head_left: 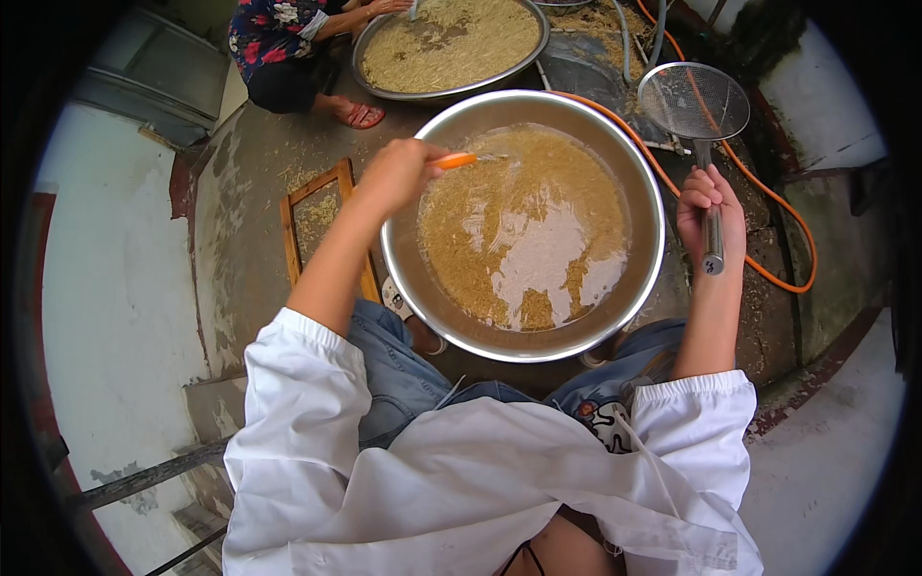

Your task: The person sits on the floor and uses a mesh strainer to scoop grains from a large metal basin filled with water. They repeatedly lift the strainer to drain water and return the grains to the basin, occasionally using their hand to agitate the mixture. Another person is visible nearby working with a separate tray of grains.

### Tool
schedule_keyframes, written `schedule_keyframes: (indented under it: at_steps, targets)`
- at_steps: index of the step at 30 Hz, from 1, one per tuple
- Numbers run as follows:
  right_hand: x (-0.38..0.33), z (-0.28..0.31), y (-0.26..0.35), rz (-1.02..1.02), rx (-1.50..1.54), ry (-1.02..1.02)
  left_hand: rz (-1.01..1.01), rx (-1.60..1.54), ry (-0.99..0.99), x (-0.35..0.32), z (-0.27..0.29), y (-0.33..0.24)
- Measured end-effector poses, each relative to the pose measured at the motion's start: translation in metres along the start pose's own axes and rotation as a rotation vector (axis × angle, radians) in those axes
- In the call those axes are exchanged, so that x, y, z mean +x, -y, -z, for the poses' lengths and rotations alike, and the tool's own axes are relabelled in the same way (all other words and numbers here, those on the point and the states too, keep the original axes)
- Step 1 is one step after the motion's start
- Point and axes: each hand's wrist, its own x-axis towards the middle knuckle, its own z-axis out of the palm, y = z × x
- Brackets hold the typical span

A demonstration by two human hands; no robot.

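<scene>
Left hand (399, 175) grips orange-handled tool (459, 160) over steel basin (403, 278) of soaking grain (480, 221); right hand (709, 213) clenches mesh skimmer (693, 101) handle.

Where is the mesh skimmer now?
The skimmer is at upper right in the head view, held by its handle in the right hand, outside the big basin.

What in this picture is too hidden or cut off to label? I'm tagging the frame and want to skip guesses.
- Head view: the working end of the orange-handled tool in the left hand blurs into the wet grain.
- The bottom of the big basin is covered by cloudy water and grain.
- The strainer handle's middle is wrapped by the right hand.
- The second basin and the other person are cut off by the top edge.
</scene>
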Motion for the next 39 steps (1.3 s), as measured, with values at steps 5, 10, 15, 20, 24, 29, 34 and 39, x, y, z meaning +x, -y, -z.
schedule_keyframes:
  at_steps: [5, 10, 15, 20, 24, 29, 34, 39]
  targets:
    - [0.000, -0.004, -0.006, -0.023, -0.003, -0.011, -0.088, 0.059, 0.105, -0.017, -0.139, -0.023]
    - [0.000, 0.001, -0.004, 0.001, -0.038, -0.042, -0.204, 0.212, 0.220, -0.045, -0.256, -0.017]
    - [0.001, 0.000, -0.008, -0.008, -0.053, -0.054, -0.211, 0.277, 0.357, -0.065, -0.301, 0.013]
    - [0.005, 0.001, -0.012, -0.023, -0.065, -0.049, -0.137, 0.202, 0.392, -0.079, -0.319, 0.050]
    - [0.009, -0.003, -0.019, -0.036, -0.062, -0.059, -0.072, 0.179, 0.595, -0.087, -0.329, 0.095]
    - [0.013, 0.001, -0.019, -0.059, -0.063, -0.054, -0.005, 0.261, 0.695, -0.092, -0.287, 0.078]
    - [0.018, -0.003, -0.029, -0.092, -0.062, -0.035, 0.194, 0.422, 0.564, -0.102, -0.284, 0.089]
    - [0.025, -0.001, -0.028, -0.127, -0.018, -0.038, 0.338, 0.412, 0.617, -0.100, -0.245, 0.076]
